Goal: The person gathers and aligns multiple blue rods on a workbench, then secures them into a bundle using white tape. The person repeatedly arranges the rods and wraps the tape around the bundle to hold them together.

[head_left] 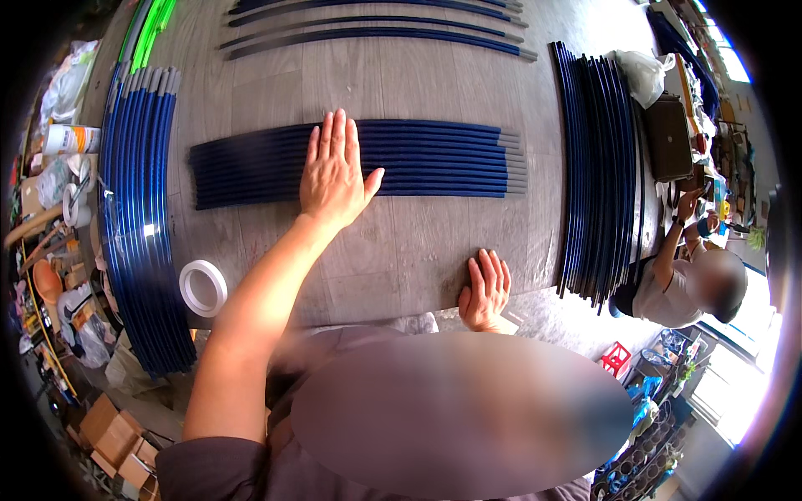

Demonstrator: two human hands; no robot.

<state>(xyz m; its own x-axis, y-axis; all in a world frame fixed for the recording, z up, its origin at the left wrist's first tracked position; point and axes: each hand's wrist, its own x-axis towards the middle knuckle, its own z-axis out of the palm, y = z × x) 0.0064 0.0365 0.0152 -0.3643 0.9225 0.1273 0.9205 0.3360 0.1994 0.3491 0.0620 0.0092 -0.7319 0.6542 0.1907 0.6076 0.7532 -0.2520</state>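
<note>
A row of dark blue rods point(443, 159) with grey ends at the right lies side by side in the middle of the grey wood-patterned table point(401, 259). My left hand point(331, 179) is laid flat across these rods, its fingers stretched out and its thumb spread. Under the palm, part of the row is hidden. Near the table's front edge, my right hand point(486, 290) rests with its fingers extended, holding nothing and apart from the rods. To the left of my left forearm lies a white ring-shaped roll point(220, 288).
Blue rods point(138, 209) line the table's left side, with bright green rods point(154, 29) beyond. More rods lie at the far side point(401, 35) and along the right point(597, 167). A white plastic bag point(643, 77) sits past the right stack. Another person point(672, 288) is at the right.
</note>
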